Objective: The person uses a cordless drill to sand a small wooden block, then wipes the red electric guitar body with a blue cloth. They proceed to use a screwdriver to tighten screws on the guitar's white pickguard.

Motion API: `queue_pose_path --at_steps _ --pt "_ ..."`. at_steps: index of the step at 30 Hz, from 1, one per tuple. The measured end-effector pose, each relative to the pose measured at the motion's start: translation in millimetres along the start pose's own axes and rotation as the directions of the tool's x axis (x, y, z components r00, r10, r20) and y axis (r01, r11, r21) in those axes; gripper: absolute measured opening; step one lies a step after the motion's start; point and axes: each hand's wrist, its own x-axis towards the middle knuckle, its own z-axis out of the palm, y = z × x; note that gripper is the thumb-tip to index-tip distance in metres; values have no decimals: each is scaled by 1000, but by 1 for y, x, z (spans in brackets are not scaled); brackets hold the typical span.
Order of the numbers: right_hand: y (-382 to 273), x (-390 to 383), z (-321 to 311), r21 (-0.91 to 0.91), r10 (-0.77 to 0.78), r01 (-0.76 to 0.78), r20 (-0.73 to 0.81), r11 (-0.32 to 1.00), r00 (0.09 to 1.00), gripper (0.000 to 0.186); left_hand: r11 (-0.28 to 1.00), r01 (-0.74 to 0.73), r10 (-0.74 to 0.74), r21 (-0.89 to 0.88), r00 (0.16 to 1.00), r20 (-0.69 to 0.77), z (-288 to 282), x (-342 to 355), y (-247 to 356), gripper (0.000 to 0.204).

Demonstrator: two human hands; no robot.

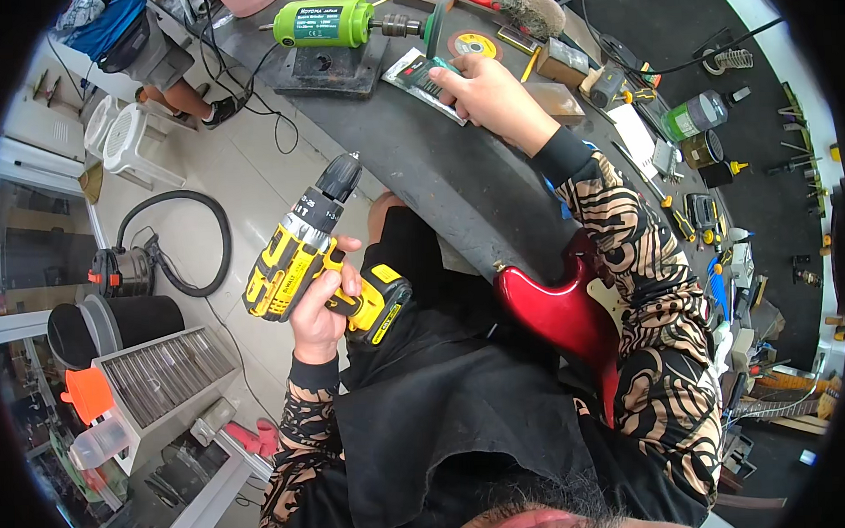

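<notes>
Drill (303,248), yellow and black, is gripped tight in the left hand (320,309); a flat packet (423,81), maybe sandpaper, is pinned on the worktop (438,175) by the right hand (489,96), fingers closed over it.

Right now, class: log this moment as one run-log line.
left hand: grips yellow cordless drill | right hand: on flat packet, workbench | red guitar: in lap

red guitar (559,317) mostly hidden (by sleeve), bench tools tiny
</notes>
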Motion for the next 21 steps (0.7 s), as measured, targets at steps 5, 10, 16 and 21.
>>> queue_pose_path --at_steps 5,10,16,21 --pt "5 4 -2 -60 -28 28 2 998 1000 48 1000 13 -13 1 1000 3 2 1 0 48" --pt "10 6 -1 -134 -120 117 -10 984 993 47 1000 6 -6 7 1000 -3 8 1 1 49" --pt "9 -9 -25 -799 -499 269 -44 537 866 41 863 -221 170 453 974 151 27 13 11 108" --pt "36 -5 -38 -937 -702 223 -32 268 711 30 351 -484 329 801 865 379 56 42 10 94"
